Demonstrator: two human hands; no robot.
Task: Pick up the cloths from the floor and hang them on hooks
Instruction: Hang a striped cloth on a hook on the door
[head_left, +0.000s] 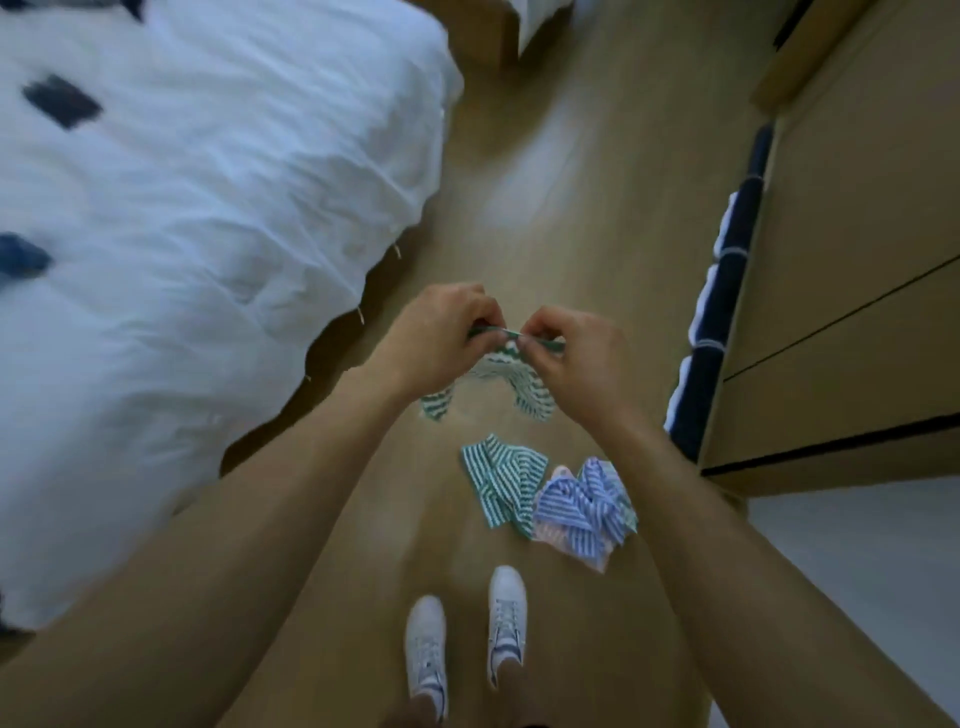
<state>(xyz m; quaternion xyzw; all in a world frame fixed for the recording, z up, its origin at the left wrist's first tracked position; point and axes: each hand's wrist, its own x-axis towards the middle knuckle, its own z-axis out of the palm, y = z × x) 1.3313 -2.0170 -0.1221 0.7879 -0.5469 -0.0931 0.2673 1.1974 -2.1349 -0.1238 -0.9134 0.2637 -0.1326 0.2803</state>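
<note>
Standing on a wooden floor (566, 171), looking straight down. Left hand (441, 338) and right hand (576, 358) up together at mid-frame, nearly touching. Each grip clamped on the top edge of a green-and-white striped cloth (498, 371), fingers curled and thumb and fingertips pinching the hem. Held clear of the floor, sagging in a curve between and below the two hands, both lower corners dangling free under the wrists. Further down, crumpled on the floor just ahead of the feet: a second green-striped cloth (501, 483). Touching its right side, a blue-striped cloth (584, 499), bunched up, with a pinkish cloth (561, 538) partly hidden underneath. At the bottom, a white lace-up left shoe (426, 649) and right shoe (508, 618), toes pointing toward the pile, the right one slightly further forward. Filling the left side, a bed (332, 358) under a rumpled white duvet (208, 234) with a few dark patches on it, the edge hanging close to the floor. Along the right, a light wooden wardrobe (857, 312) with dark seams between its panels. Lined up against its near face, a row of navy items (722, 322) with white edges, too blurred to name.
</note>
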